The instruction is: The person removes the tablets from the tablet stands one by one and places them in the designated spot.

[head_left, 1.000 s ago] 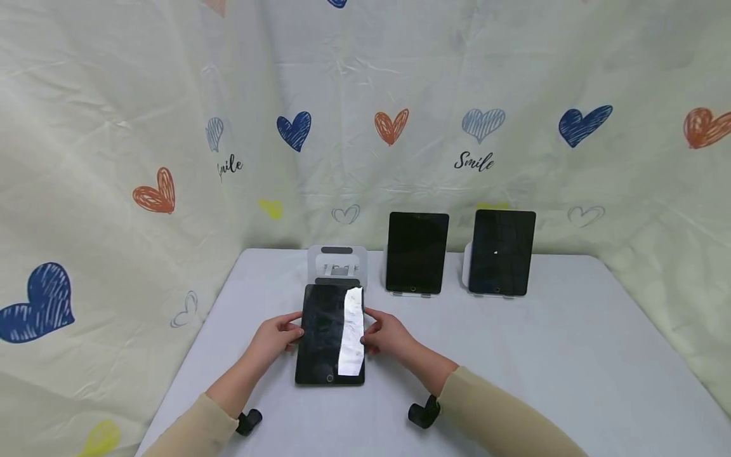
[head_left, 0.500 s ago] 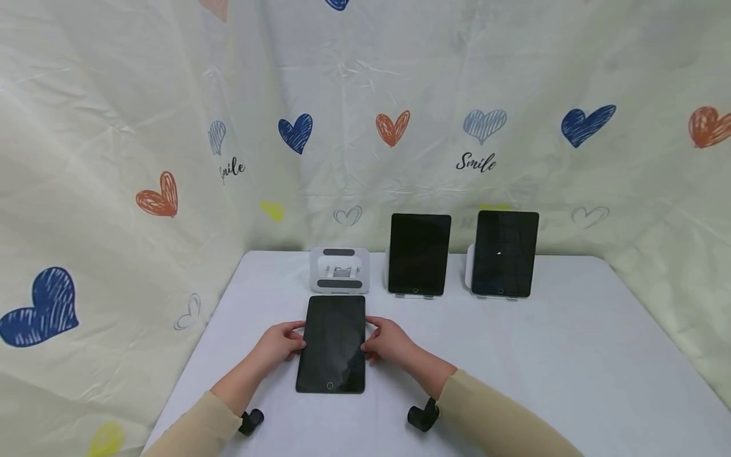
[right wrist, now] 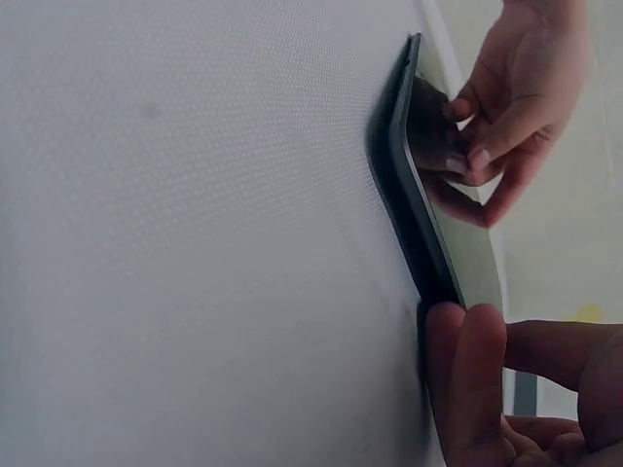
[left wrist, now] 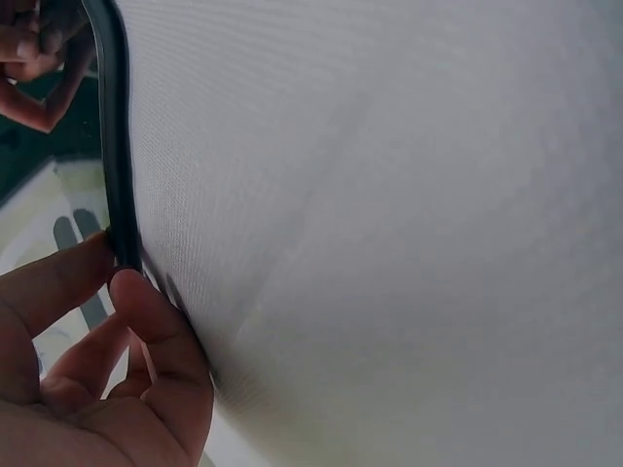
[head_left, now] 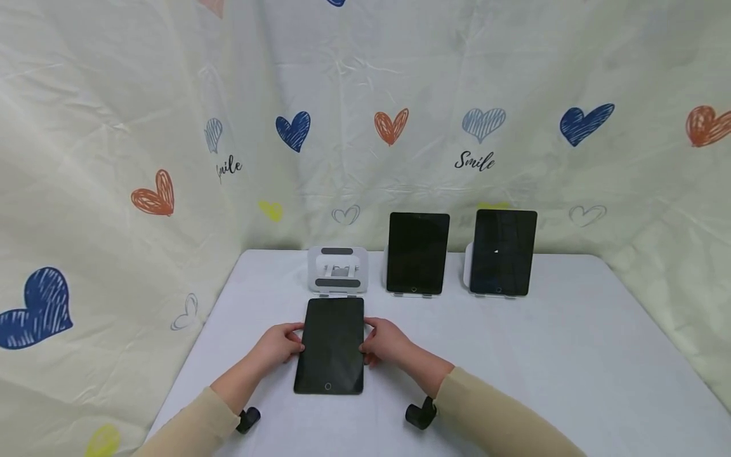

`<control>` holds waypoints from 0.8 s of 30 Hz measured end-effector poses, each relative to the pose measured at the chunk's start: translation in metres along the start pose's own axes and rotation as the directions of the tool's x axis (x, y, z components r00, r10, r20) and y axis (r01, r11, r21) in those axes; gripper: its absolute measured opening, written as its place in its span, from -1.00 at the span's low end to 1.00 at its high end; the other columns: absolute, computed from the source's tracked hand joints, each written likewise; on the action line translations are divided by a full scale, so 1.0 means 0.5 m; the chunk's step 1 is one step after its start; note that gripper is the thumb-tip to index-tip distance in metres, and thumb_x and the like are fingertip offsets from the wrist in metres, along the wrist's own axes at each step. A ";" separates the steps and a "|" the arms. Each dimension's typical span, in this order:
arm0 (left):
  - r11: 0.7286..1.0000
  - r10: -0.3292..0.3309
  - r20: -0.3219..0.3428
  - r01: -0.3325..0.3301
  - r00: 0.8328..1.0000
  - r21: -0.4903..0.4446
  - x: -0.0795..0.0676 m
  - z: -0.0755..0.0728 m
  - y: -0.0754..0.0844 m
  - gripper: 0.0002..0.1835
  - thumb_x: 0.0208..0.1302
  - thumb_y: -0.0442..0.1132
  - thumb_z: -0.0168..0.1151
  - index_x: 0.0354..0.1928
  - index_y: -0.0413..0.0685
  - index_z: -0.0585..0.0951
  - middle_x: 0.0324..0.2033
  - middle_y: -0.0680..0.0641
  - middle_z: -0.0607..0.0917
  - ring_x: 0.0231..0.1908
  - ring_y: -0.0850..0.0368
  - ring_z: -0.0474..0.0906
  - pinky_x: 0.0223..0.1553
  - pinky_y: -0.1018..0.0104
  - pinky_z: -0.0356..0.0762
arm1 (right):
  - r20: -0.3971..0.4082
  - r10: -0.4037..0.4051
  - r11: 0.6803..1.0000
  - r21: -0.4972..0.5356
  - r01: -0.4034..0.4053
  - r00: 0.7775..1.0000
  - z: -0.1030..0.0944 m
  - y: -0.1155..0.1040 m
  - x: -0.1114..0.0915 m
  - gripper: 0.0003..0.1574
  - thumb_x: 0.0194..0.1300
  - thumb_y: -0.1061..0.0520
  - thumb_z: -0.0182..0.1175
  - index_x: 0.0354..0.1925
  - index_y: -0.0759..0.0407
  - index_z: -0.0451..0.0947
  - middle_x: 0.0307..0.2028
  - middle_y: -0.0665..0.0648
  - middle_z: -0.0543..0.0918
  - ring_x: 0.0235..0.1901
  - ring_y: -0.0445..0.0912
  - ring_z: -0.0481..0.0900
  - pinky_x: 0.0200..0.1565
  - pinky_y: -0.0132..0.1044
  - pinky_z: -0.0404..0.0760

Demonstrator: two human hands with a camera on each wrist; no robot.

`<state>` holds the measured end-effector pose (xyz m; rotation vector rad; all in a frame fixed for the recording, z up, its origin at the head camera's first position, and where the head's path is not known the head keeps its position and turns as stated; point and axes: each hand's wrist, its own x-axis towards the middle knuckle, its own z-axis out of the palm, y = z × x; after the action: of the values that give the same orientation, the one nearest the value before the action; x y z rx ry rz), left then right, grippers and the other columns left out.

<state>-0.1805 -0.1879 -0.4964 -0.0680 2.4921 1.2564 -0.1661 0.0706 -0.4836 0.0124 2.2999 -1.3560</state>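
Observation:
A black tablet [head_left: 329, 346] lies face up, low over the white table, its round home button towards the person. My left hand [head_left: 276, 346] pinches its left edge between thumb and fingers. On the opposite edge my right hand [head_left: 388, 343] grips it the same way. The left wrist view shows the left fingers on the dark rim of the tablet [left wrist: 119, 146]. In the right wrist view, the right fingertips hold the edge of the tablet [right wrist: 419, 224]. Just beyond the tablet's far edge stands a white tablet stand [head_left: 338, 283] with grey pads.
Two more black tablets stand upright at the back, a middle tablet [head_left: 417, 254] and a right tablet [head_left: 502, 252], each on a stand. Behind the white table [head_left: 571, 355] hangs a pale curtain [head_left: 365, 76] with printed hearts.
The tablet has come slightly nearer the person with both hands still on it, uncovering the stand's lower pad and ledge. A bright reflection has gone from its screen.

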 end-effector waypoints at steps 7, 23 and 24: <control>0.999 -0.022 0.024 0.021 0.999 0.028 -0.006 -0.007 0.007 -0.42 0.23 -0.44 0.29 0.32 -0.23 0.47 -0.46 -0.06 0.54 -0.65 0.12 0.36 -0.50 0.31 0.37 | 0.010 0.025 0.999 0.037 -0.026 1.000 0.002 0.003 -0.003 -0.12 0.26 0.33 0.30 0.46 0.31 0.17 -0.46 0.19 0.61 -0.62 -0.05 0.64 -0.50 -0.32 0.60; 0.993 0.006 0.062 -0.014 0.998 0.120 -0.009 -0.018 0.001 -0.42 0.21 -0.39 0.35 0.31 -0.21 0.50 -0.55 -0.04 0.53 -0.71 0.15 0.30 -0.54 0.30 0.32 | -0.022 0.035 0.981 -0.192 -0.039 0.999 -0.009 0.014 0.000 -0.14 0.21 0.12 0.41 0.42 0.09 0.35 -0.57 0.12 0.60 -0.72 -0.07 0.55 -0.56 -0.28 0.50; 0.991 0.007 0.061 -0.015 0.998 0.136 -0.008 -0.019 0.000 -0.42 0.21 -0.37 0.36 0.31 -0.19 0.51 -0.57 -0.03 0.52 -0.72 0.15 0.29 -0.54 0.30 0.31 | -0.021 0.037 0.981 -0.191 -0.040 0.999 -0.011 0.016 -0.001 -0.14 0.21 0.11 0.42 0.42 0.07 0.35 -0.56 0.11 0.60 -0.71 -0.07 0.55 -0.57 -0.28 0.49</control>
<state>-0.1796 -0.1960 -0.4900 0.0173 2.5216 1.0719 -0.1659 0.0793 -0.4877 0.0069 2.4223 -1.1155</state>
